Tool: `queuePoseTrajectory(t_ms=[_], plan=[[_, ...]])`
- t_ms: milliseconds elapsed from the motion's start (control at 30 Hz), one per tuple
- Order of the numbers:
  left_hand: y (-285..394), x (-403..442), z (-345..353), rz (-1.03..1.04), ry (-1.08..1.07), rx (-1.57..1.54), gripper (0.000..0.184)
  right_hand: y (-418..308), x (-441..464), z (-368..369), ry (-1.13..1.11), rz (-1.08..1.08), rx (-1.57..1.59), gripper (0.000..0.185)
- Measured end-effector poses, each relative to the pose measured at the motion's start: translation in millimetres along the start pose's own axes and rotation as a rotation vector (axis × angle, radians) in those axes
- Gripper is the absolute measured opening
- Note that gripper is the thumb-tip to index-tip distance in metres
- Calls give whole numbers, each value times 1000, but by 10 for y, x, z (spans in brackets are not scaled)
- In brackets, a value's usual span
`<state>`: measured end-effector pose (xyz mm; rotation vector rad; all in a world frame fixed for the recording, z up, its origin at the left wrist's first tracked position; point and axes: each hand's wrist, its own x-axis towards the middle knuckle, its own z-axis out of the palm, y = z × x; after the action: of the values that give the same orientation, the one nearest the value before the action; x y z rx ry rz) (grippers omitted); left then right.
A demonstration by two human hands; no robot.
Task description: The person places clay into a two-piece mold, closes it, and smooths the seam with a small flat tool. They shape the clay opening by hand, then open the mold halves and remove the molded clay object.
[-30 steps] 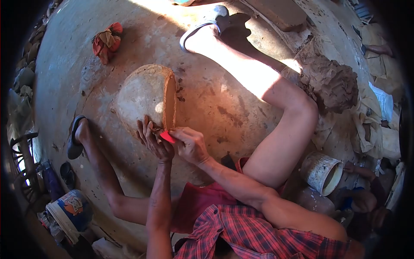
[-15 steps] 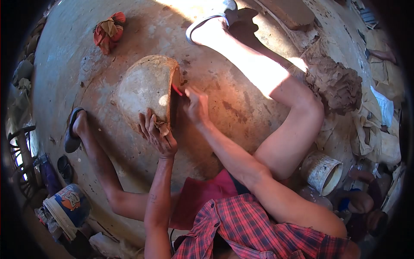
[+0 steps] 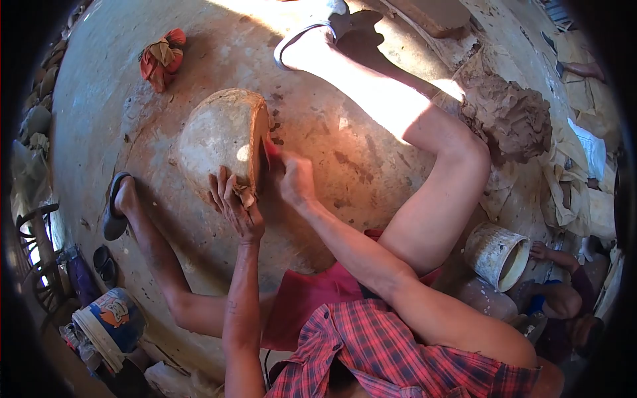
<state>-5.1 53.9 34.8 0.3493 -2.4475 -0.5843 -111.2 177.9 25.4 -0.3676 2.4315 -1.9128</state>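
Note:
A large rounded clay-coloured vessel [image 3: 215, 142] lies on its side on the floor, its open rim facing right. My left hand [image 3: 233, 205] rests against the lower part of its wall near the rim, with a small brown scrap between its fingers. At the mouth of the vessel, my right hand [image 3: 296, 179] is closed around a red flat tool [image 3: 271, 148], whose far end is at the inner side of the rim. The inside of the vessel is mostly hidden in shadow.
A red and tan cloth bundle [image 3: 162, 60] lies at the upper left. Right of my leg sits a lump of wet clay [image 3: 507, 119], with a whitish bucket [image 3: 496, 257] below it. Another person [image 3: 564, 295] is at the lower right; a blue-labelled bucket [image 3: 113, 318] stands lower left.
My right hand has moved from beside my left hand up along the rim, then slightly back down, with the red tool now at the opening. My left hand stays on the vessel.

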Motion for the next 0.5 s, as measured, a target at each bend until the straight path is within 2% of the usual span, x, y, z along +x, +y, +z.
queuePoseTrajectory(t_ms=[33, 100, 233, 333, 400, 433, 500], plan=[[2, 2, -5, -10, -25, 11, 45, -33, -44, 24, -1, -3, -1, 18], [-11, 4, -31, 8, -36, 18, 45, -171, -264, 73, -28, 185, -79, 17], [-44, -15, -16, 51, -40, 20, 46, -411, -423, 0, -81, 232, -27, 14], [-60, -21, 3, 107, -27, 79, 43, -563, -416, -38, -65, 151, -74, 6], [-103, -11, -3, 66, -27, -23, 41, -613, -394, -115, -87, 1, 146, 4], [-115, -27, -14, 21, -33, -122, 40, -601, -358, -164, -85, 3, 145, 4], [-120, -41, 24, 11, -29, -70, 41, -534, -154, -243, -218, -15, 226, 5]])
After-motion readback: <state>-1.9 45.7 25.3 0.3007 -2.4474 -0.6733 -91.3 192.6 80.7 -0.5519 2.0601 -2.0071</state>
